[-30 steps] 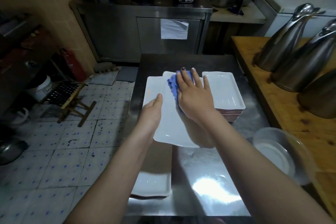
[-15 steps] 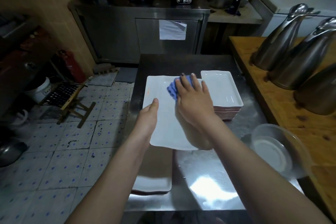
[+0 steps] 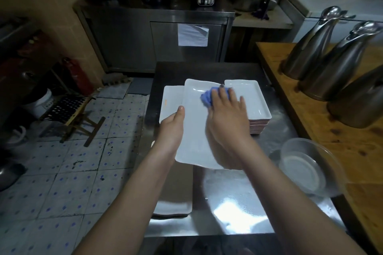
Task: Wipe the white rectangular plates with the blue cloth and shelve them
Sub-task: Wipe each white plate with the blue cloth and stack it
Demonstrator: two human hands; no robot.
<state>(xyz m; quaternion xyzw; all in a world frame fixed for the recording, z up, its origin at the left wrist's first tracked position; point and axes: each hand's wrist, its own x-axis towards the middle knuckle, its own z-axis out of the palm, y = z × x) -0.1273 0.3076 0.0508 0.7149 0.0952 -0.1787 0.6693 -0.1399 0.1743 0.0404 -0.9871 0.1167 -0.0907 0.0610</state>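
Note:
My left hand [image 3: 172, 128] grips the left edge of a white rectangular plate [image 3: 194, 130], thumb on top, and holds it tilted above the steel table [image 3: 228, 213]. On the plate's far end, my right hand [image 3: 226, 118] presses a bunched blue cloth [image 3: 207, 97] with its fingers stretched over it. Another white plate [image 3: 171, 99] lies under the held one at the left. A stack of white plates [image 3: 255, 97] stands just to the right, under my right fingertips. One more plate [image 3: 172, 209] lies near the table's front edge.
A clear bowl [image 3: 306, 163] with a small dish in it sits at the table's right edge. The wooden counter [image 3: 331, 136] to the right carries three steel jugs [image 3: 310, 47]. A tiled floor with a folding stool [image 3: 70, 109] lies to the left.
My right hand with the cloth slid toward me and left, then back out to the right across the plate's far end. My left hand keeps the same grip on the plate's edge.

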